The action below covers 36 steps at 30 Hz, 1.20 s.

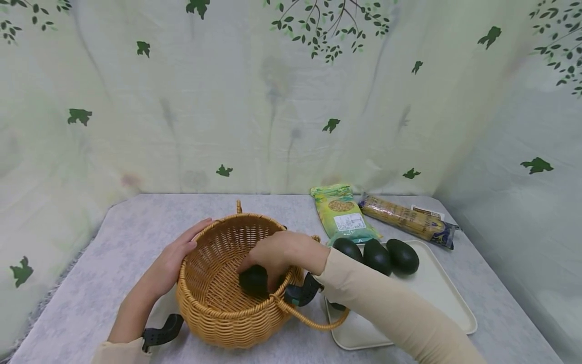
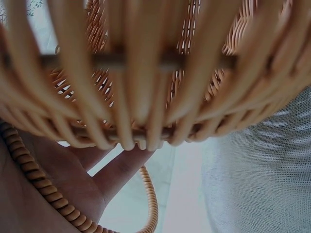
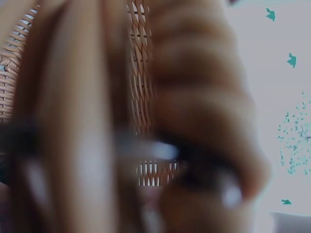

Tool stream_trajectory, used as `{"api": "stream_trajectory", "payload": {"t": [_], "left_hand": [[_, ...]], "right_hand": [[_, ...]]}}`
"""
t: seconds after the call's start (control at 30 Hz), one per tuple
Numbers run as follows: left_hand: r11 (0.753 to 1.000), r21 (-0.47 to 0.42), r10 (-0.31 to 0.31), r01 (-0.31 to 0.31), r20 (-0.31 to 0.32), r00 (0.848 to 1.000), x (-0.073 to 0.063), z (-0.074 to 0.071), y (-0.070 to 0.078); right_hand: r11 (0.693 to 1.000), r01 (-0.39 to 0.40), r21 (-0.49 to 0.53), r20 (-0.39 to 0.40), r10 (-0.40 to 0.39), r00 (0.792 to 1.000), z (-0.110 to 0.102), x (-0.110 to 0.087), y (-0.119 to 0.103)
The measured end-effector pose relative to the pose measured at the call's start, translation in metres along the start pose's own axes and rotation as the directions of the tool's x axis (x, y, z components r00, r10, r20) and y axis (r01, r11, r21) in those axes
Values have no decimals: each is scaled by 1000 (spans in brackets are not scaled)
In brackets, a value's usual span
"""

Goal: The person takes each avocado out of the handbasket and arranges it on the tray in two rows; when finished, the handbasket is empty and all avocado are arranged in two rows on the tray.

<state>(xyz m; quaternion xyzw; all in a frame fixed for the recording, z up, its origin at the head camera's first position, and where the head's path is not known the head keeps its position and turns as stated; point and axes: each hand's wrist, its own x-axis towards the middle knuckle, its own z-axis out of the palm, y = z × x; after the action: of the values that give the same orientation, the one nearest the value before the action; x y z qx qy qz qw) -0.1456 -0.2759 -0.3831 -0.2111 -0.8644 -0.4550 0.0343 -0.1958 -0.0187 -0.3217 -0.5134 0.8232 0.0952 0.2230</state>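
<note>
A round wicker basket [image 1: 218,308] stands on the table, tilted a little toward the camera. At its left rim, my left hand [image 1: 172,260] rests against the outside with fairly straight fingers. Those fingers [image 2: 119,174] touch the wickerwork in the left wrist view, beside a hanging handle [image 2: 151,199]. My right hand [image 1: 279,255] reaches down inside the basket and grips a dark avocado [image 1: 252,281] near the right inner wall. In the right wrist view blurred wicker [image 3: 204,73] hides that hand's fingers and the avocado.
Right of the basket lies a cream tray [image 1: 454,303] with several avocados [image 1: 402,257], partly behind my right sleeve [image 1: 386,303]. Farther back are a green-yellow food bag [image 1: 343,215] and a pack of pasta [image 1: 404,218]. A second handle [image 1: 318,324] overhangs the tray's left edge.
</note>
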Motion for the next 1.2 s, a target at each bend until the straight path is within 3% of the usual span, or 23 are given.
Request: {"api": "stream_trajectory", "payload": {"t": [0.17,0.43,0.63,0.83,1.0,1.2], "left_hand": [[1000,4,-2,2,-2,1000,1,1,1],[999,34,-11,11,-4,1000,0,-1,2],[999,35,-16,16,-3,1000,-2,1,1],[1000,17,-11,11,-1,1000,-2,1,2],[998,56,-19,19,-3,1000,0,0,1],[998,56,-18,18,-4,1000,0,0,1]], "right_hand": [[1000,-6,-3,10,6,1000,0,0,0],[999,-18,33,-103,21,994,3,2,3],[997,31,75,-150,-20,988,3,5,3],[998,30,59,-130,-23,991,4,6,3],[999,36,19,-110,-34,993,4,6,2],[1000,6,26,-151,-2,989,5,6,2]]}}
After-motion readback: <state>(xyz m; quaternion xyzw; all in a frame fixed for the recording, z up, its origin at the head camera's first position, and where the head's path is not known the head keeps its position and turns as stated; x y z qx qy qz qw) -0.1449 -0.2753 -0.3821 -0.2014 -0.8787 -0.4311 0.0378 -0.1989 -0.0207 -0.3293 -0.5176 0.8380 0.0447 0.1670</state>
